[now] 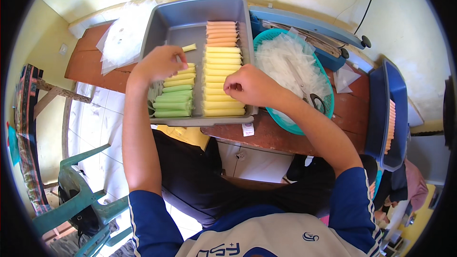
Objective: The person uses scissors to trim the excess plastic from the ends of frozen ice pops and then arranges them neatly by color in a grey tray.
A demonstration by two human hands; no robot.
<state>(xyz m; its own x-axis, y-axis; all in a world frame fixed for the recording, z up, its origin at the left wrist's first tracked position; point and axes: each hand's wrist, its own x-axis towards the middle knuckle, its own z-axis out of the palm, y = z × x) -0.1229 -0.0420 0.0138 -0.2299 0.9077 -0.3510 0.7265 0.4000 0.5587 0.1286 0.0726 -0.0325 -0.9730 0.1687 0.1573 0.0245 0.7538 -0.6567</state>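
Note:
A grey tray (164,16) holds slim, plastic-wrapped sticks. In its right row, orange sticks (222,34) lie beyond yellow sticks (222,60); in the left row, a few yellow ones lie beyond green sticks (172,100). Above the left row my left hand (162,64), slightly blurred, is closed, with one yellow wrapped stick (189,47) poking out past its fingers. My right hand (252,85) has its fingers curled at the right edge of the yellow row. What, if anything, its fingertips pinch is hidden.
Right of the tray, a turquoise basket (326,78) holds clear plastic bags (285,62) and scissors (316,102). Behind it stands a blue bar-shaped device (309,26). More bags (121,38) lie left. A dark blue tray (376,109) stands far right; a green chair (78,185) is lower left.

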